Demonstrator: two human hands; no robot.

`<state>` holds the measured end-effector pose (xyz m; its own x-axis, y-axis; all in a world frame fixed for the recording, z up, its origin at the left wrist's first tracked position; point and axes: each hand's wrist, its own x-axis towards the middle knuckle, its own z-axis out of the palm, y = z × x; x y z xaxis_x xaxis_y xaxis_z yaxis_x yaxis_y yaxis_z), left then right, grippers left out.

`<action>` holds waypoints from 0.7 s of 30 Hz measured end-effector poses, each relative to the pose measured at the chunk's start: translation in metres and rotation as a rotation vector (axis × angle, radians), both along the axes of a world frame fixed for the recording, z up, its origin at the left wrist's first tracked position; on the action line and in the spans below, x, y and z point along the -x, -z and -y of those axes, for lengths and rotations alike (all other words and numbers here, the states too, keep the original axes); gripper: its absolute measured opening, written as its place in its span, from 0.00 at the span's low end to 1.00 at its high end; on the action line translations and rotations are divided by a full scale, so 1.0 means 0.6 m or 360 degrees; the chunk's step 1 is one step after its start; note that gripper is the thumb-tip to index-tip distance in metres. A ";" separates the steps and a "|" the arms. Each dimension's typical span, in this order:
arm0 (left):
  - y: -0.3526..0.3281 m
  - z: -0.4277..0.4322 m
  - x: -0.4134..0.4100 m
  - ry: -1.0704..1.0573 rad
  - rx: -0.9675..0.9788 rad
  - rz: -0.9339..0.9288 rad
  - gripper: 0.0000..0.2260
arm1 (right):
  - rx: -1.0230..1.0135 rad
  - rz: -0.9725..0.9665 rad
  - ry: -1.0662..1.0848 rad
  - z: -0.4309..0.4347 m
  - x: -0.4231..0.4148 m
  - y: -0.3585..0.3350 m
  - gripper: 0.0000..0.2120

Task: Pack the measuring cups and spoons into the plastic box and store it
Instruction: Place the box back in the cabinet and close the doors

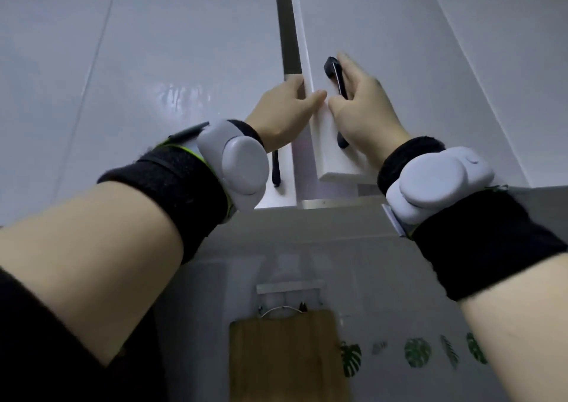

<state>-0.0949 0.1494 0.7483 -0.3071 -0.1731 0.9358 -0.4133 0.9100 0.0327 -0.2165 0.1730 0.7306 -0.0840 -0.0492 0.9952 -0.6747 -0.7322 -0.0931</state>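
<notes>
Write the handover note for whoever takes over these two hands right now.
Left hand: grips the free edge of the right cabinet door, thumb on its front.
Right hand: fingers curled round that door's dark handle.
The door stands ajar; the left cabinet door is closed.
The plastic box, the cups and the spoons are not in view, so whether they are packed or stored cannot be told from here.
Left to do: check that the box is inside the cabinet, then probably close the door.
</notes>
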 end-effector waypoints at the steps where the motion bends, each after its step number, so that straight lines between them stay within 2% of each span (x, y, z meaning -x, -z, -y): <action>1: 0.003 0.008 -0.001 -0.0084 0.0062 0.0004 0.17 | -0.0007 -0.0018 0.0027 0.009 0.000 0.001 0.28; 6: 0.002 0.051 0.000 -0.0395 0.0236 -0.0156 0.27 | -0.0074 -0.0073 0.0158 0.039 0.002 0.008 0.30; 10: -0.001 0.088 0.003 -0.0657 0.0268 -0.0155 0.31 | -0.0129 -0.0166 0.0336 0.061 -0.001 0.013 0.30; 21: 0.009 0.139 0.020 -0.0703 0.0111 -0.0146 0.30 | -0.0223 -0.0190 0.0479 0.116 -0.003 0.017 0.30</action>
